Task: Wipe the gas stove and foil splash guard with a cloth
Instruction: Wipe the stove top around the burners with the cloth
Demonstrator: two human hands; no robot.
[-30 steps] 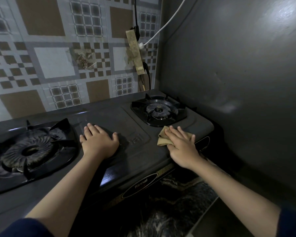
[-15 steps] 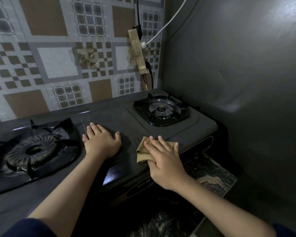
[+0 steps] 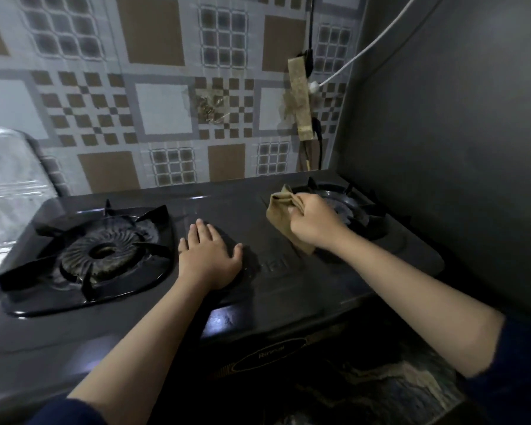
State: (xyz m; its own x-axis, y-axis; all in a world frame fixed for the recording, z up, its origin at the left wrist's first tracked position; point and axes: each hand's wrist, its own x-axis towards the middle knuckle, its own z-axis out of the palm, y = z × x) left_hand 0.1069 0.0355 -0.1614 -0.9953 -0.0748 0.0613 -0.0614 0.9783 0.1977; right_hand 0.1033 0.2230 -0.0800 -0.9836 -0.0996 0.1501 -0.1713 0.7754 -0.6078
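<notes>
A tan folded cloth [image 3: 284, 214] is gripped by the right hand [image 3: 314, 223], fingers curled round its upper part; the cloth is bunched at the hand, with the lower end hanging onto the top of the dark grey two-burner gas stove [image 3: 258, 286]. The cloth is placed at the left edge of the right burner [image 3: 347, 207], toward the stove's back edge. The right hand partly covers that burner's black pan support.

The left hand [image 3: 207, 256] is laid flat, palm down, on the stove's middle panel between the burners, fingers straight and slightly spread, thumb out to the right. Nothing is held by it.

The left burner [image 3: 101, 254], ribbed ring with a black pan support, is seen near the stove's left edge, well apart from both hands.

A crinkled silver foil splash guard [image 3: 10, 191] is seen beyond the stove's left edge. A grey panel [image 3: 457, 148] stands along the right edge. Behind the back edge, a brown-and-grey patterned tile wall [image 3: 166, 87] carries a white cable [image 3: 371, 47] and a grimy strip [image 3: 299, 96].
</notes>
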